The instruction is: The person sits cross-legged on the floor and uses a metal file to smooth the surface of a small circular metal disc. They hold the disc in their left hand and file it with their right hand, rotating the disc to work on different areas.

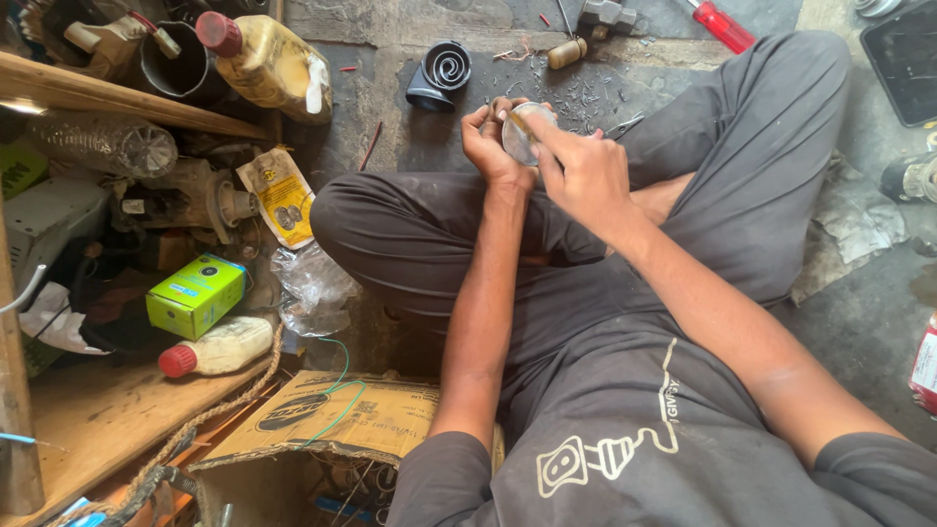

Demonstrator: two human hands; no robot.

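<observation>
Small round disc (527,132), pale and flat, sits between both hands just above the person's crossed legs, over the concrete floor (410,137). The left hand (493,146) cups it from behind, fingers curled closed around its rim; the right hand (586,171) pinches its near edge between thumb and forefinger, so both hands have a closed grip on the same piece. It looks light and stiff, probably thin enough to bend or scratch, and smooth enough to slip, so holding it by the rim seems the safest hold. What it is made of I cannot tell. Metal shavings and bits lie scattered on the floor just beyond it, near a black coiled part (441,73), a small wooden handle (566,53) and a red-handled screwdriver (720,23). To the left stand an oil bottle with a red cap (265,60), a green box (195,295) and a cardboard carton (332,422).
</observation>
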